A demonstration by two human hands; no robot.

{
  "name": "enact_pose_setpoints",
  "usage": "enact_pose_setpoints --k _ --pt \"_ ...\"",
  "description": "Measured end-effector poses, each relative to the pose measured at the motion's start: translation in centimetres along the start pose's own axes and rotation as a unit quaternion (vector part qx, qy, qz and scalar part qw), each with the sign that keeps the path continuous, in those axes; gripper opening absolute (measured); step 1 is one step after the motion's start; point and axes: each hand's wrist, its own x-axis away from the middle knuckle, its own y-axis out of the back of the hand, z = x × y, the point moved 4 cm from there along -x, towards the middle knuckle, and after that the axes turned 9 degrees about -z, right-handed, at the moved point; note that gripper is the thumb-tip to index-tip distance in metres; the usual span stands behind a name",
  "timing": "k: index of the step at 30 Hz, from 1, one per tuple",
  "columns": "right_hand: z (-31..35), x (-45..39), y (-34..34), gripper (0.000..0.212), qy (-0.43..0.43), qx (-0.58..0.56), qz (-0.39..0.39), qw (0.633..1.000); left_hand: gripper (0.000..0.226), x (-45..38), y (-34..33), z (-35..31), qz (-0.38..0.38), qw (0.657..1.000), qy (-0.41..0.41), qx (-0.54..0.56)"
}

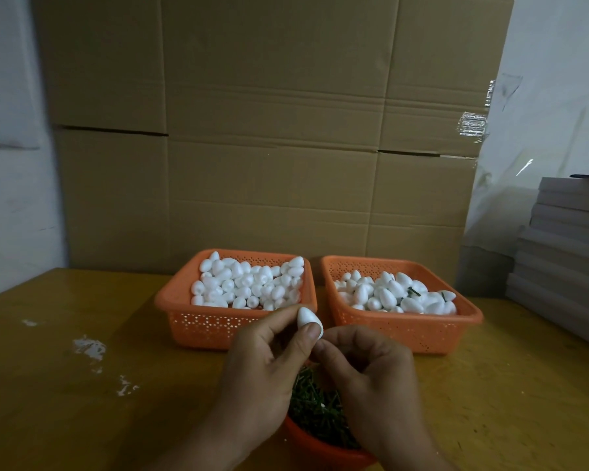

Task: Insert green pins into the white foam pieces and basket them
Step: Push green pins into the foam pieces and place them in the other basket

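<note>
Left hand (pixel 266 355) pinching a white foam piece (pixel 309 320) above the bowl of green pins (pixel 315 407). Right hand (pixel 364 365) curled, fingertips touching the piece's base; pin itself hidden. Two orange baskets (pixel 215 326) of foam behind on the desk (pixel 82 385)

Perforated plastic basket (pixel 218 329) (orange), matt foam piece (pixel 309 320), wood table (pixel 82 402).

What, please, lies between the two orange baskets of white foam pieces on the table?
Only a narrow strip of bare table separates the left basket from the right basket in the head view.
</note>
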Motion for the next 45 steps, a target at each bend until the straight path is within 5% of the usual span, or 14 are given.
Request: enact_pose_setpoints --k 4,20,26,28,37,45 --pt "0.5 0.0 -0.1 0.002 0.008 -0.024 -0.017 1.0 0.015 -0.1 0.1 -0.3 0.003 0.999 -0.022 -0.024" --pt "0.7 0.2 -0.6 0.014 -0.03 -0.077 -0.004 0.997 0.019 0.0 0.1 -0.6 -0.002 0.993 -0.072 -0.092" --pt "1.0 -1.1 0.6 0.008 -0.049 -0.084 -0.035 0.995 0.045 -0.3 0.6 -0.2 0.029 0.998 -0.038 -0.049" --pt "0.8 -2.4 1.9 0.01 -0.052 -0.057 -0.077 0.994 0.032 -0.3 0.5 -0.2 0.032 0.997 -0.036 -0.055" --pt "-4.9 -10.6 8.6 0.007 -0.069 0.161 -0.226 0.958 0.036 0.0 0.5 1.0 0.027 0.994 -0.014 -0.109" --pt "-7.8 -14.1 10.1 0.012 -0.062 0.341 -0.198 0.917 0.035 0.0 0.5 0.9 0.029 0.992 -0.009 -0.119"
